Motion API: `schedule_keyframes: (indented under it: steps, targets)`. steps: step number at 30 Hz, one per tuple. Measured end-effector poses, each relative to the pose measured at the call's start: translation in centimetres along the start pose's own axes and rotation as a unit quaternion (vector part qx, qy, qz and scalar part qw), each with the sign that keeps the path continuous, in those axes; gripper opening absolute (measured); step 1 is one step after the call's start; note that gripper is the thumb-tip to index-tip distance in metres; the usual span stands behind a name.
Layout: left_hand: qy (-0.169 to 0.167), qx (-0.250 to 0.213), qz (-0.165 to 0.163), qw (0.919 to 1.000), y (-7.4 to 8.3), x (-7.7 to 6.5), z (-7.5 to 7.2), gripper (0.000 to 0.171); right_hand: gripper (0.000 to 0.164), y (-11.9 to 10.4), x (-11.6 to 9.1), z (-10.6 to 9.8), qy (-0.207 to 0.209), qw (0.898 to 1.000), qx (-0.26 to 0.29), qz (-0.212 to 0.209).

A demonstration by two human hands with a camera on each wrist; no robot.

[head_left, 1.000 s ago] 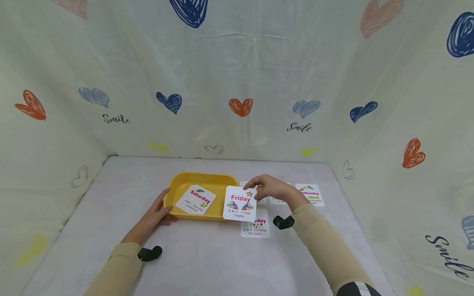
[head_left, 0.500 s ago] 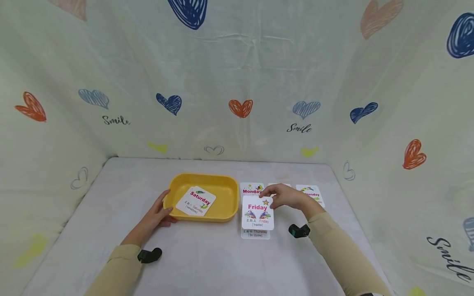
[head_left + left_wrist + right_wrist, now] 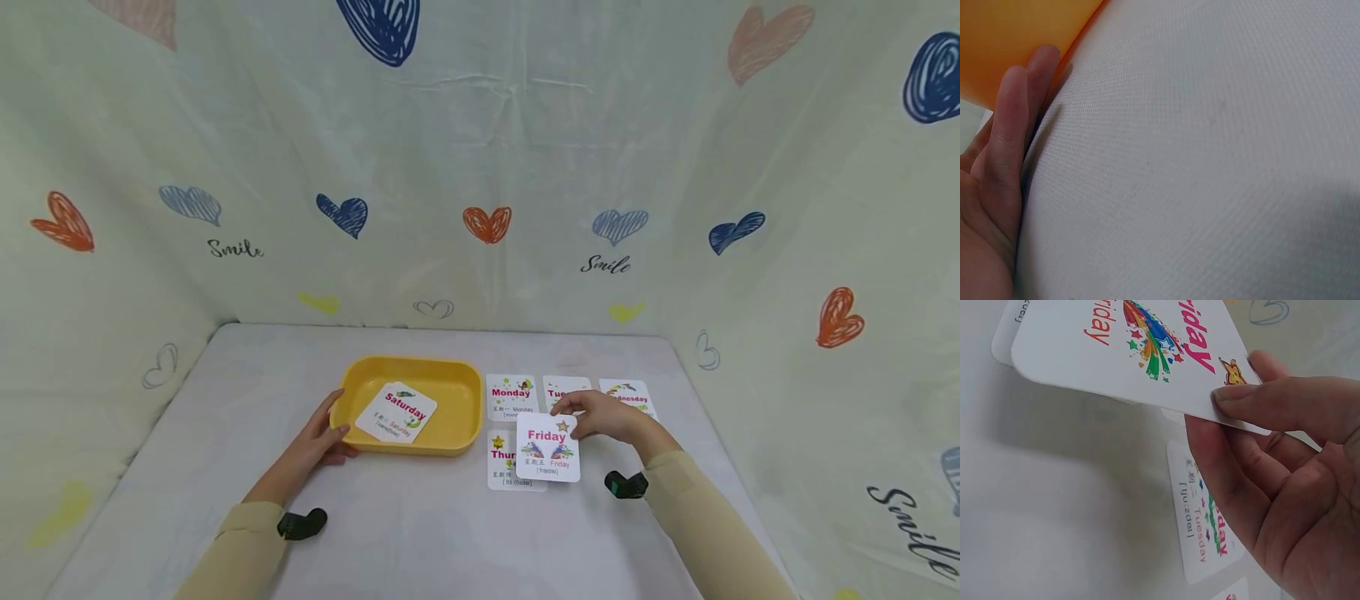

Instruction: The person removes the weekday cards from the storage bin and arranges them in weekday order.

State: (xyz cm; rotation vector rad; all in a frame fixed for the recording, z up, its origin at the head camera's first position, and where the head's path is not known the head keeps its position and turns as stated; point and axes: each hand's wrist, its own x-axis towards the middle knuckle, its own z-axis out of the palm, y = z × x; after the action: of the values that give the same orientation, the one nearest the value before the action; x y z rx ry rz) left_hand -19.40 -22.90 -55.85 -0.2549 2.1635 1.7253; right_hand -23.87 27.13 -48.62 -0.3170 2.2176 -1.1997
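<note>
A white square Friday card [image 3: 548,447] is held at its upper right corner by my right hand [image 3: 609,417]. The card hangs tilted above the Thursday card [image 3: 500,472] and covers part of it. In the right wrist view the thumb [image 3: 1285,406] lies on its printed face, with fingers behind it. My left hand [image 3: 315,437] holds the left end of a yellow tray [image 3: 450,408]. The left wrist view shows fingers [image 3: 1007,125] along the tray's outer wall [image 3: 1016,44]. A Saturday card [image 3: 396,412] lies askew in the tray, with another card's edge beneath it.
Monday [image 3: 512,398], Tuesday [image 3: 564,387] and Wednesday [image 3: 633,395] cards form a row right of the tray. My right hand partly covers the Tuesday and Wednesday cards. Behind the white table [image 3: 420,533] hangs a curtain [image 3: 420,167] printed with hearts.
My right hand has carried the Friday card from over the tray's right end rightward, past the Monday card and partly across the Thursday card. The left hand has stayed at the tray.
</note>
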Motion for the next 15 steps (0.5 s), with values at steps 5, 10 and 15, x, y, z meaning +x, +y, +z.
schedule_keyframes:
  steps: [5, 10, 15]
  targets:
    - [-0.001, -0.005, 0.006, 1.0000, 0.1, -0.1, 0.1, 0.077, 0.040, 1.7, -0.6, -0.2, 0.010, 1.000, 0.013, 0.018]
    - [-0.001, -0.007, 0.008, 0.9999, 0.1, 0.0, 0.1, 0.075, 0.039, 3.1, -0.9, -0.7, 0.009, 1.000, 0.015, 0.023]
    - [-0.004, -0.007, 0.010, 0.9999, 0.1, -0.1, 0.0, 0.075, 0.040, 3.8, -1.1, -1.1, 0.008, 0.999, 0.029, 0.035]
